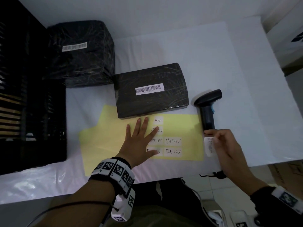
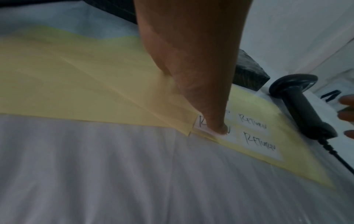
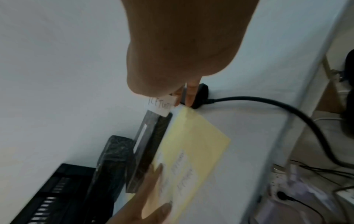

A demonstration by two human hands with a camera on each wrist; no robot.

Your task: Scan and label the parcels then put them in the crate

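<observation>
A flat black parcel (image 1: 151, 90) with a barcode sticker lies mid-table; a bulkier black parcel (image 1: 80, 53) sits behind it to the left. A yellow backing sheet (image 1: 114, 136) carries several white RETURN labels (image 1: 173, 141). My left hand (image 1: 141, 138) lies flat with spread fingers, pressing the sheet down; its thumb (image 2: 216, 124) covers one label. My right hand (image 1: 224, 145) pinches a peeled RETURN label (image 1: 209, 147), also seen as the label (image 3: 161, 105) in the right wrist view, beside the sheet's right edge. The black barcode scanner (image 1: 207, 108) lies on the table just behind that hand.
A black slatted crate (image 1: 29, 95) stands along the table's left side. The scanner cable (image 3: 287, 109) runs off the table's front right edge. Cardboard boxes (image 1: 288, 40) stand off to the right beyond the table. The white cloth (image 1: 196, 46) covers the table.
</observation>
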